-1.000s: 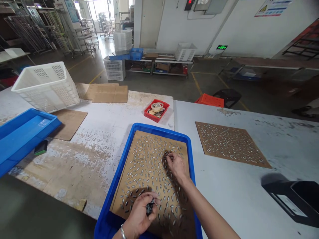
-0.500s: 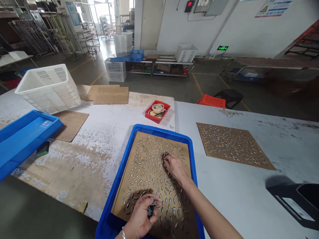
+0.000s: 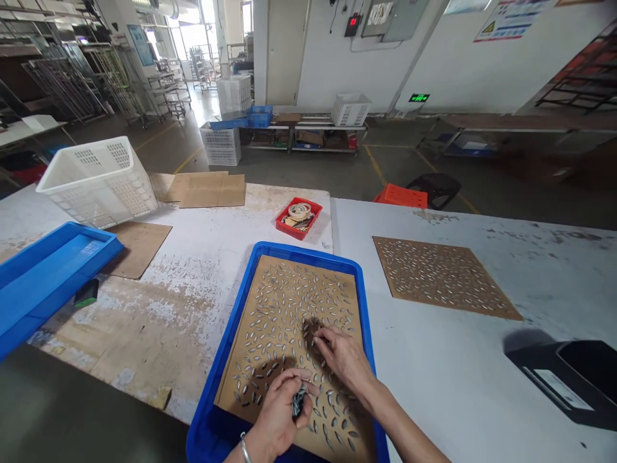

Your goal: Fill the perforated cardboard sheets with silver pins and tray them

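Observation:
A blue tray [image 3: 365, 315] holds a brown cardboard sheet [image 3: 226, 386] strewn with small silvery, leaf-shaped pieces [image 3: 263, 313]. Over its lower part my left hand [image 3: 285, 408], with a bracelet at the wrist, is curled around a clump of dark, shiny pieces. Further up and to the right, my right hand [image 3: 341, 354] hovers over the sheet, thumb and forefinger pinched; whatever lies between those fingertips is too small to make out. Its shadow falls on the pieces beside the fingertips.
Right of the tray lies another cardboard sheet [image 3: 441, 276] with similar pieces, and a black object [image 3: 563, 386]. Behind stands a red box [image 3: 299, 217] with tape rolls. To the left are a blue tray [image 3: 53, 276], a white crate [image 3: 103, 186] and flat cardboard [image 3: 212, 190].
My right hand has moved slightly down and lifted off the spot it was touching on the sheet. My left hand keeps its clump, shifted a little right. The view has moved slightly.

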Available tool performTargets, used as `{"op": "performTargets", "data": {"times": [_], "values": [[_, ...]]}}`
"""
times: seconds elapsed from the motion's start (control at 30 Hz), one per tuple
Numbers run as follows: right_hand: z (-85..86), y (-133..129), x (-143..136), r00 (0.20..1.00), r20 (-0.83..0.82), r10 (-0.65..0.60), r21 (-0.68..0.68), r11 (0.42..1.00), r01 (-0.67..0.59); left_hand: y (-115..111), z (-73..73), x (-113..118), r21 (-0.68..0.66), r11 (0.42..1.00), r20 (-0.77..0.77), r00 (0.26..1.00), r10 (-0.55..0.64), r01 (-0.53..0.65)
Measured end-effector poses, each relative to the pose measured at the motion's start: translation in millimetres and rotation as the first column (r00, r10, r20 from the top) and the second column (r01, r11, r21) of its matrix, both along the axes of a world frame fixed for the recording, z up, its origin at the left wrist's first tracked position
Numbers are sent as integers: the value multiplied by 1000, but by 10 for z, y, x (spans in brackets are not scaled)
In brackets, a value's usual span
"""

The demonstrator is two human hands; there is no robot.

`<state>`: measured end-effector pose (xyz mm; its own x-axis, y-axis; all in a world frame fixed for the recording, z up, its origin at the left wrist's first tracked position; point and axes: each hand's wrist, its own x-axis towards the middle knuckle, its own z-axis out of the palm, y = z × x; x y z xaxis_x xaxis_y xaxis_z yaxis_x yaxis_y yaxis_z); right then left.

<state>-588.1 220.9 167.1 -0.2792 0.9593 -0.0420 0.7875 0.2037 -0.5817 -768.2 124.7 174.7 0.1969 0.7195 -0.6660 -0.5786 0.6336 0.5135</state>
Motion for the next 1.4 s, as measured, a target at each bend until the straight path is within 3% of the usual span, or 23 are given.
{"op": "performTargets", "data": {"times": [0.17,0.37,0.53,0.73,0.93,1.07,1.23,1.33,1.4], "values": [[107,206,-35,998,-57,-26,-85,996,21,-58,-29,-72,54,999,-20,1000,10,-9],[476,-169,-455,929,-296,222,-200,937,-287,45,-31,-251,75,997,-66,997,31,-26],[508,-248,-540,911,-317,265,-174,928,-331,116,-47,-335,-9,990,10,990,138,-138],[371,-297,-542,950,-212,228,-132,957,-259,144,26,-305,48,989,-9,990,140,-140],[349,-365,-498,941,-335,48,-248,959,-137,147,83,-245,130,990,-136,989,63,-45],[364,-388,-448,924,-381,-38,-246,967,-61,122,121,-222,49,998,-64,997,45,-42],[420,-416,-418,927,-374,20,-253,960,-123,108,114,-209,59,998,-34,999,13,-11],[439,-358,-348,927,-374,9,-231,967,-103,120,114,-243,-27,997,85,994,70,-68],[426,-271,-256,920,-385,-69,-210,978,-15,111,117,-276,-124,991,197,977,80,-56]]}}
